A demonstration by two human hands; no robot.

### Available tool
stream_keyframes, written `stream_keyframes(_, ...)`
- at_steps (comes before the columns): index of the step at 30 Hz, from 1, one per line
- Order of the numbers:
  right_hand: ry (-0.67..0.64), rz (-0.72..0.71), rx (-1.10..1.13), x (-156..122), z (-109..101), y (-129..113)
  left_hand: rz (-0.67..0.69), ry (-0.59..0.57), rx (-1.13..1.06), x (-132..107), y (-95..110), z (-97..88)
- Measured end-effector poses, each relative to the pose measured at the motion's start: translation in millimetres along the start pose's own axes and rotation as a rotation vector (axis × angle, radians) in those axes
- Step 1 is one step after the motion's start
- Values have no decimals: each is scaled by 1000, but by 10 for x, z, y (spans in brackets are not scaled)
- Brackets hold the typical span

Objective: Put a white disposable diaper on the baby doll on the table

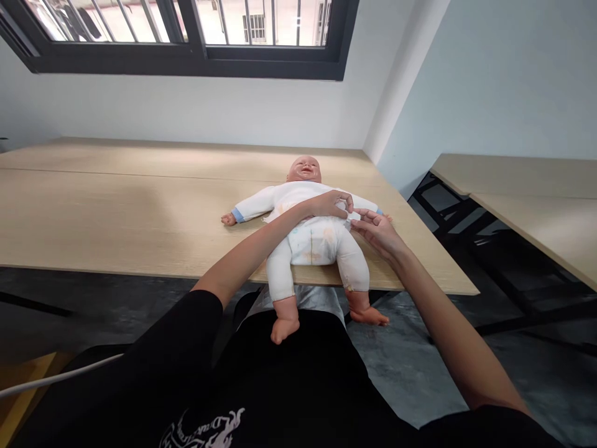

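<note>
A baby doll point(305, 205) in a white suit with blue cuffs lies face up on the wooden table point(116, 211), its legs hanging over the near edge. A printed diaper point(313, 244) covers its hips. My left hand point(332, 203) rests on the doll's belly, fingers curled and pinching the cloth at the diaper's waist. My right hand point(377, 231) is at the doll's left hip, its fingertips pinched on the same edge of cloth.
A second wooden table point(522, 186) with a black frame stands to the right across a gap of grey floor. A white wall and a barred window point(196, 31) lie behind. A white cable point(60, 376) runs at lower left.
</note>
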State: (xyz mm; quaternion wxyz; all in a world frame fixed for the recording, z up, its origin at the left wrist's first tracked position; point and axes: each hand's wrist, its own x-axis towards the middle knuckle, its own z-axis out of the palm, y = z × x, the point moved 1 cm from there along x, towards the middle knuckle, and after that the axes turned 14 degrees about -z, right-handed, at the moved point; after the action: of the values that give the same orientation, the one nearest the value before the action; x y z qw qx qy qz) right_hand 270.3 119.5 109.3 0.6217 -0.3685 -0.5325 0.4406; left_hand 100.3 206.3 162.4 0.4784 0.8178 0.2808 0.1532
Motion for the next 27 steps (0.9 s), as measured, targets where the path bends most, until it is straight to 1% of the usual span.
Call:
stream_keyframes(2,48,-30,-3,12,-22,26,-11,23,11,-14,13,6)
stream_keyframes(5,175,-48,24,35,-62,58,-43,70,43,-28,39,16)
stream_keyframes(6,197,-53,34,40,-74,61,-54,84,58,-29,47,19)
stream_keyframes(8,208,-59,50,44,-91,52,-63,92,87,-29,57,24)
stream_keyframes(11,207,-60,62,43,-106,23,-51,72,112,-27,59,27)
stream_keyframes(16,251,-48,50,52,-119,21,-40,56,117,-10,30,27)
stream_keyframes(19,275,-31,57,58,-118,31,-49,90,105,11,-1,28)
stream_keyframes(23,299,-31,123,61,-107,17,-111,182,118,36,-41,38)
stream_keyframes(25,318,-21,139,61,-107,11,-111,186,139,43,-42,49)
stream_keyframes(27,333,-11,145,60,-109,10,-70,154,155,40,-27,59)
